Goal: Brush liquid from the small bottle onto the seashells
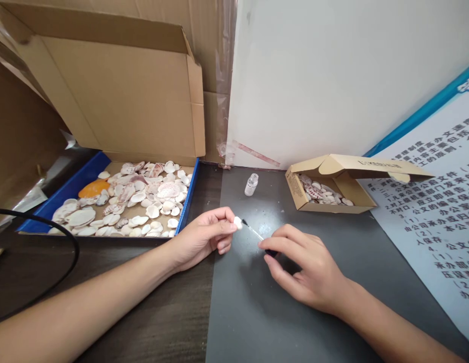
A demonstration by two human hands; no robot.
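My left hand (pixel 204 236) pinches a small white shell (pixel 237 222) between thumb and fingertips, just above the grey mat (pixel 257 312). My right hand (pixel 302 264) grips the black cap of a thin brush (pixel 252 231), whose dark tip touches the shell. A small clear bottle (pixel 251 184) stands uncapped on the mat behind the hands.
A large open cardboard box with blue sides (pixel 187 201) holds many pale shells at the left, including an orange one (pixel 93 188). A small open carton (pixel 300 194) with several shells lies at the right. A black cable (pixel 64 229) loops at the left; a printed poster (pixel 438 212) leans at the right.
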